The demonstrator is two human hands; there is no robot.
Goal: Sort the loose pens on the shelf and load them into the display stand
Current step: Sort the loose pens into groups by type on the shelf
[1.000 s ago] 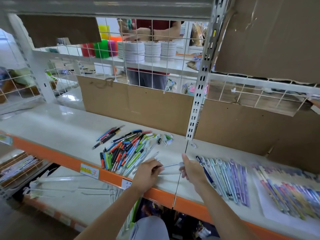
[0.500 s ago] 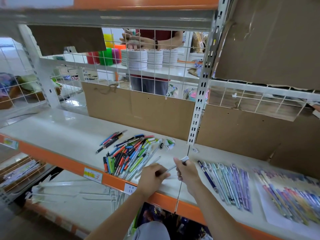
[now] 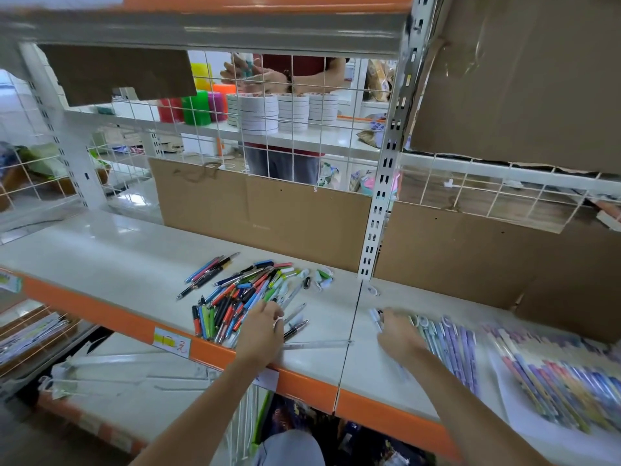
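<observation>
loose heap of mixed orange, green, blue and black plastic pens [image 3: 242, 294] on white orange-edged shelf [image 3: 111, 260], at 9 o'clock from the neat purple-and-teal pen row [image 3: 450, 344]. left hand [image 3: 262, 331] flat, fingers relaxed on heap edge. right hand [image 3: 398, 334] blurred, pinching white pen [image 3: 375, 318]. yellow price label [image 3: 172, 343], writing unreadable.

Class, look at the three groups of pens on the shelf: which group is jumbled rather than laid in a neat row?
The mixed-colour pile by the left hand: its pens cross at many angles, whereas the pastel row and the far-right group lie parallel.
</observation>
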